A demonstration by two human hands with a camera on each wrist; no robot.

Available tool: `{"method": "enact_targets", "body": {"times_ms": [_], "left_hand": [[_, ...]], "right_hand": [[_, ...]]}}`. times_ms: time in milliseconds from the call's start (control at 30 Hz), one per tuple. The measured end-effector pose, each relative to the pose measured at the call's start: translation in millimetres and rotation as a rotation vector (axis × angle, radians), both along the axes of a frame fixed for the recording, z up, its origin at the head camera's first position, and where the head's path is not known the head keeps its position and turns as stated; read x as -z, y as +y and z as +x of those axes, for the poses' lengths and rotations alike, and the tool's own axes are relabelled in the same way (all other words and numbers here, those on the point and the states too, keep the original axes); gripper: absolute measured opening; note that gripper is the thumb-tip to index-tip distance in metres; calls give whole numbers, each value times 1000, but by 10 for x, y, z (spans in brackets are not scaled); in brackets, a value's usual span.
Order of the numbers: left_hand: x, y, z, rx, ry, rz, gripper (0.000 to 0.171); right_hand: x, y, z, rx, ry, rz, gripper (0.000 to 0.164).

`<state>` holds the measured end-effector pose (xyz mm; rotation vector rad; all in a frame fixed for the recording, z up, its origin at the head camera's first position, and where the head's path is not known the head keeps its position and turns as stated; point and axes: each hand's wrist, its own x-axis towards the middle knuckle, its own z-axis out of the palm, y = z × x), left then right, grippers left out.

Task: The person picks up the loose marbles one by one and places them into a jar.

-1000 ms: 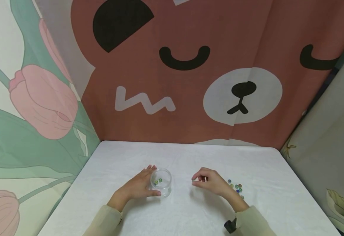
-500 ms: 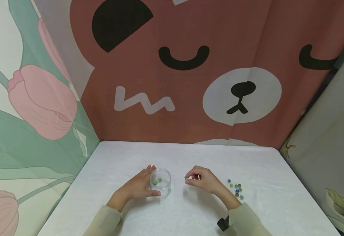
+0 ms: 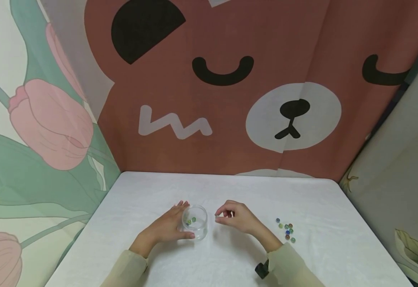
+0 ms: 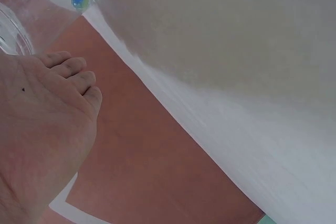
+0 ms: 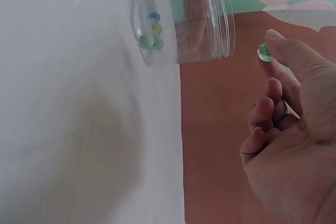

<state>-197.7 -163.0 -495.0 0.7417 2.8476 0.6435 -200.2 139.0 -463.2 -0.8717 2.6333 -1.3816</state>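
Note:
A clear jar (image 3: 195,229) stands upright on the white table, several glass marbles (image 5: 152,34) at its bottom. My left hand (image 3: 165,226) rests against the jar's left side, its thumb along the near side. The fingers look fairly straight and point past the jar; the left wrist view shows the palm and loose fingertips (image 4: 93,95). Just right of the jar, apart from it, my right hand (image 3: 239,217) pinches a clear green marble (image 5: 265,52) between thumb and index finger. The other right-hand fingers are bent and hold nothing.
Several loose marbles (image 3: 287,232) lie in a cluster on the table (image 3: 244,189) to the right, beyond my right forearm. A brown curtain with a bear print (image 3: 173,155) hangs behind the table's far edge. Patterned cloths hang at both sides.
My right hand has moved left toward the jar with the marble still pinched, showing more of the loose cluster. The left hand and jar have stayed in place.

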Motion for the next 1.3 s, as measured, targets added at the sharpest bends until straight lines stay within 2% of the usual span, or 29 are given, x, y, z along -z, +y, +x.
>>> {"method": "enact_targets", "body": {"times_ms": [733, 1033, 1300], "left_hand": [[-6, -10, 1, 25, 19, 3, 110], [-17, -11, 2, 47, 29, 5, 110], [1, -21, -3, 45, 24, 13, 109]], "right_hand": [[16, -358, -68, -4, 23, -39, 11], [67, -513, -86, 18, 11, -29, 12], [81, -589, -72, 27, -39, -25, 12]]}}
